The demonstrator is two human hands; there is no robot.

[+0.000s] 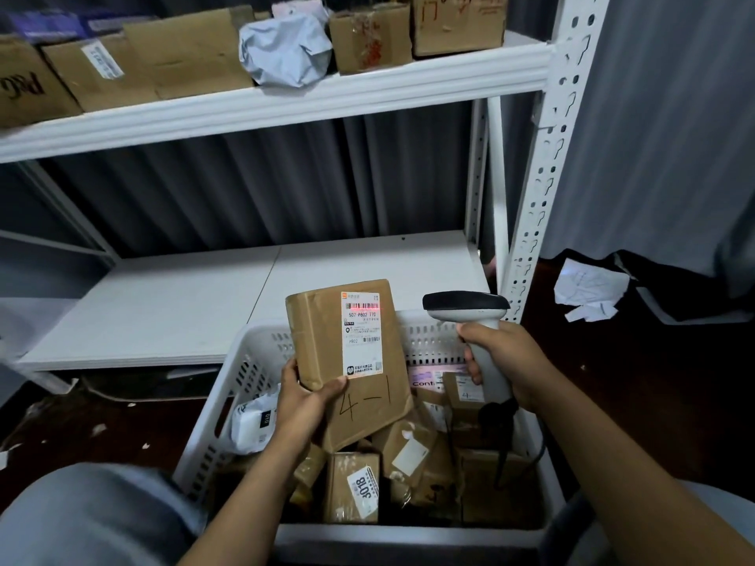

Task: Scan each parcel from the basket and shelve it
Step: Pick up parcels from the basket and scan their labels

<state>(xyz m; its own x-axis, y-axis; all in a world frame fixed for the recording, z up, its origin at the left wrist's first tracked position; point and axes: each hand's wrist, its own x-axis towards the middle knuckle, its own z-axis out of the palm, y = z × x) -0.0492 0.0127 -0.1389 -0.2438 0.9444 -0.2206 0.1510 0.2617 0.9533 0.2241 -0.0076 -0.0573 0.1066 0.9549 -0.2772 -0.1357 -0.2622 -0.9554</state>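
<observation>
My left hand [304, 402] grips a flat brown cardboard parcel [327, 345] by its lower left corner and holds it upright above the white slotted basket [253, 361]. The parcel has "4-1" handwritten on it and a white shipping label. My right hand [502, 361] holds a grey and black barcode scanner [465, 308], aimed left at the parcel. A red scan line lies across the label's top barcode. Several more brown boxes, one marked 3018 [353, 488], and a white poly bag [255, 422] fill the basket.
A white metal rack stands behind the basket, with a bare lower shelf [204, 304]. Its upper shelf [286, 104] carries several cardboard boxes and a grey poly bag [286, 51]. Crumpled paper [588, 288] lies on the dark floor to the right of the rack post [543, 189].
</observation>
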